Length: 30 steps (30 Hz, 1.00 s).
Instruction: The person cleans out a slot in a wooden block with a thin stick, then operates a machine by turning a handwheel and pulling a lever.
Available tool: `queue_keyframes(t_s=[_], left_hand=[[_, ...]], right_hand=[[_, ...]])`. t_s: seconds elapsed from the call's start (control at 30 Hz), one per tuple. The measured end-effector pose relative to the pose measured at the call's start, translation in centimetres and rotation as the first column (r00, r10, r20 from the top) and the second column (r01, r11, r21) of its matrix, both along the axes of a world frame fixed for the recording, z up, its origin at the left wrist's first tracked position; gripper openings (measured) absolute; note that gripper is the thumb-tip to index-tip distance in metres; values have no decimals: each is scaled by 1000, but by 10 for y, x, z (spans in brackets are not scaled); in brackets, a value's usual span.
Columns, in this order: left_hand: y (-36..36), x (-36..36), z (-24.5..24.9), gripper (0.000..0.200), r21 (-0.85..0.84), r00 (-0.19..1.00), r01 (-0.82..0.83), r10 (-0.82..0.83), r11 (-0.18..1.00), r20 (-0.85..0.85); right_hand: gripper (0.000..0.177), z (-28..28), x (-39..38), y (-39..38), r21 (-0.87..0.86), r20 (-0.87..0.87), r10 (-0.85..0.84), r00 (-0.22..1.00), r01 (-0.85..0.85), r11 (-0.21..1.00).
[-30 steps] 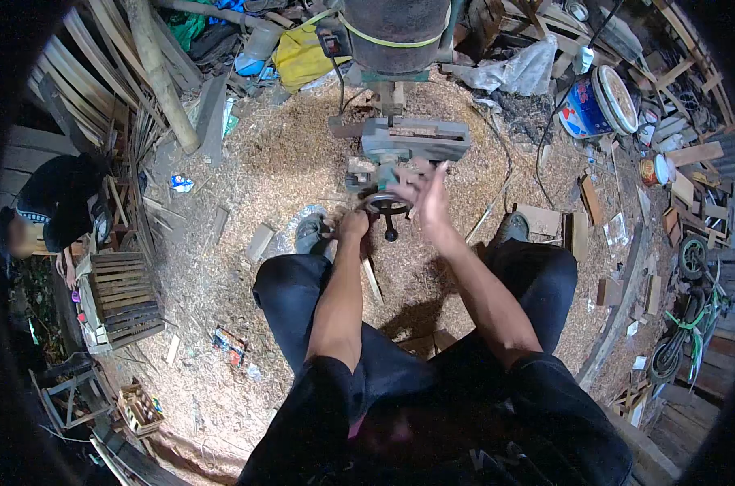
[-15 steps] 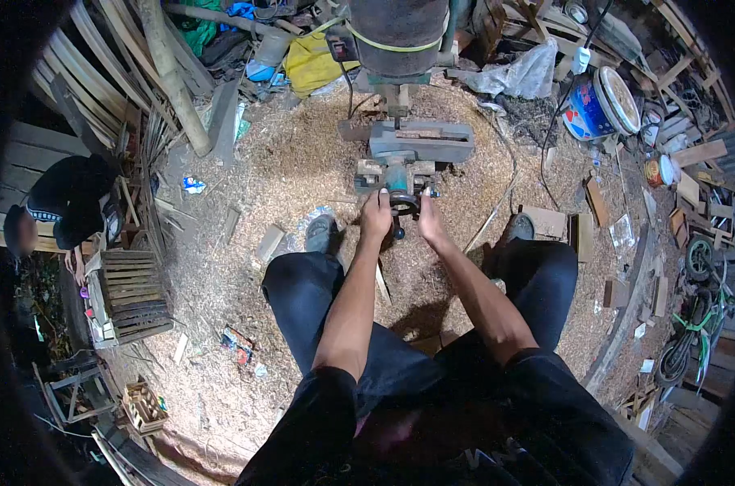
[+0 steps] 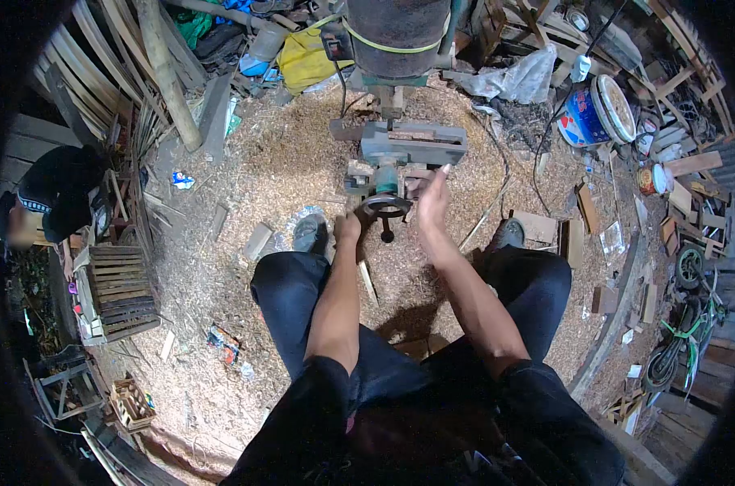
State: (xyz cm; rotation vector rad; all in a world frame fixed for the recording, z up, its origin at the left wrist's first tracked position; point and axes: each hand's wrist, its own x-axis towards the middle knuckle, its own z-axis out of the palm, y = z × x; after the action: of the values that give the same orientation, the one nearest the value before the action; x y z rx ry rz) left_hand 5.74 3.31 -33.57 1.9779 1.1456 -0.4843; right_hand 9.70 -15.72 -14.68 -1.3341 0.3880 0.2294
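Note:
In front of me stands a machine with a dark handwheel (image 3: pixel 398 213) on its near side and a ball-ended crank handle (image 3: pixel 387 236) hanging below the wheel. My left hand (image 3: pixel 348 228) is low at the wheel's left side, its fingers in shadow and mostly hidden. To the right of the wheel, my right hand (image 3: pixel 434 201) is raised on edge with its fingers stretched forward, off the rim. Beyond the wheel sits a grey metal block (image 3: pixel 408 151) with a wood-coloured strip along its top. A dark cylindrical housing (image 3: pixel 396 40) with a yellow band rises above it.
Wood shavings cover the floor around my boots. A blue paint bucket (image 3: pixel 582 117) and a cable (image 3: pixel 538 166) lie to the right, with a green bike (image 3: pixel 687 332) farther out. A person (image 3: pixel 59 190) crouches at left beside a slatted crate (image 3: pixel 123 283).
My left hand has come off the wheel's top, moving down and left. My right hand has opened and its fingers have straightened. The view has shifted slightly.

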Motion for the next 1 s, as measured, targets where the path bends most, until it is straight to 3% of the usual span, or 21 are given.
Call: queue_keyframes(t_s=[0.03, 0.1, 0.17, 0.2, 0.23, 0.27, 0.3, 0.33, 0.37, 0.4, 0.47, 0.53, 0.57, 0.67, 0.73, 0.77, 0.8, 0.83, 0.87, 0.9, 1.0], left_hand=[[-2, 4, 18, 65, -200, 961, -122, 166, 972, 220], [-16, 21, 76, 70, -606, 677, -184, 547, 774, 492], [-34, 37, 78, 65, -311, 657, 182, 120, 933, 744], [-37, 39, 76, 63, -130, 583, 349, -107, 928, 805], [-33, 32, 63, 61, -79, 671, 305, -155, 949, 725], [-23, 23, 39, 61, -19, 748, 268, -196, 963, 634], [-14, 14, 26, 62, 46, 814, 239, -226, 970, 536], [-9, 0, 35, 59, 44, 915, 340, -341, 939, 213], [-1, -13, 46, 57, 5, 894, 431, -427, 902, -133], [1, -17, 45, 60, -3, 888, 411, -401, 912, -227], [-8, -4, 44, 66, -13, 973, 44, -40, 999, 228], [-42, 16, 92, 70, -64, 734, -120, 132, 991, 667], [-51, 24, 116, 67, -64, 688, 5, 42, 998, 725], [-62, 24, 102, 60, 496, 586, 143, -477, 856, 655], [-28, 22, 45, 57, 182, 769, 171, -247, 968, 589], [-19, 15, 38, 56, 119, 873, 172, -208, 978, 441], [-10, 7, 33, 54, 63, 945, 177, -187, 982, 267], [-6, 2, -16, 52, 252, 955, 52, -122, 966, 272], [-2, -3, -63, 52, 418, 957, -84, -43, 904, 286], [-6, 4, -43, 51, 301, 934, -109, -6, 947, 358], [-45, 12, 91, 46, -28, 793, -124, 116, 992, 598]], right_hand=[[81, -21, 1, -4, -76, 40, 5, 999, -2, 997], [86, -88, 1, -7, -220, 117, 24, 993, 2, 975], [86, -89, -13, -1, -355, 14, 150, 989, -135, 925], [86, -86, -24, 3, -416, -48, 206, 977, -207, 886], [86, -82, -32, 3, -471, -115, 260, 959, -283, 835], [85, -34, -31, -13, -305, 72, 307, 949, -272, 913], [84, -18, -19, -19, -180, 47, 159, 986, -148, 973], [82, -12, -1, -22, -58, -3, 13, 1000, -13, 998], [78, -11, 10, -21, 41, -5, -101, 995, 101, 994], [74, -11, 21, -21, 138, -9, -213, 977, 212, 967], [74, -32, 22, -20, 1, 98, -147, 984, 147, 989], [76, -106, 11, -21, -307, 182, -18, 983, 74, 949], [76, -106, 7, -22, -274, 157, 5, 988, 39, 961], [77, -81, -8, -27, -176, 88, 91, 992, -75, 982], [77, -69, -13, -30, -109, 44, 154, 987, -148, 983], [76, -79, 9, -60, 311, 289, 258, 922, -345, 885], [76, -78, 26, -68, 419, 332, 195, 923, -330, 846], [76, -74, 42, -76, 522, 369, 132, 920, -323, 790], [74, -49, 45, -59, 365, 213, -14, 977, -66, 929], [74, -35, 47, -47, 152, 90, -202, 975, 187, 970], [75, -75, 20, -37, -20, 55, 48, 997, -47, 999]])
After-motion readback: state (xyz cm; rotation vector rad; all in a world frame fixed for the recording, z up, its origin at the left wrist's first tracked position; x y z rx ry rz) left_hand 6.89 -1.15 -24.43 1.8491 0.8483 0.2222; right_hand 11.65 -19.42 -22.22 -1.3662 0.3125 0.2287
